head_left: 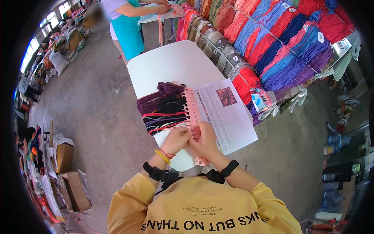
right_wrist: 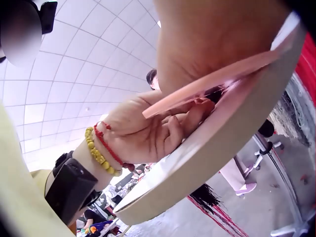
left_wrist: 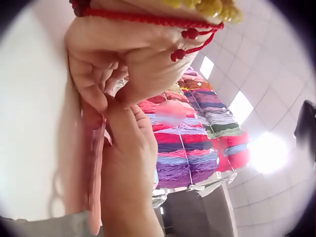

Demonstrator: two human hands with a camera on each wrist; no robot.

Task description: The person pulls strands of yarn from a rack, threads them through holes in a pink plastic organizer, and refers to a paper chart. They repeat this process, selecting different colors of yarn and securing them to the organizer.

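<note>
A pink thread card [head_left: 191, 105] with rows of holes lies on the white tabletop. Hanks of purple, black and red embroidery thread [head_left: 167, 105] hang from its left side. My right hand [head_left: 205, 141] grips the card's near part; in the left wrist view the card's edge [left_wrist: 96, 197] stands out beside that hand [left_wrist: 126, 163]. Meeting it at the card's left edge, my left hand [head_left: 177, 140] has its fingertips together, pinching thread. The right wrist view shows the left hand's curled fingers [right_wrist: 175, 131] beneath the raised card [right_wrist: 212, 81]. The pinched thread itself is mostly hidden by the fingers.
A printed chart [head_left: 226, 117] with a small picture lies right of the card. Racks of coloured yarn hanks [head_left: 272, 43] line the table's right side. Another person in a teal apron [head_left: 128, 35] stands beyond the table. Cardboard boxes [head_left: 76, 191] stand on the floor at left.
</note>
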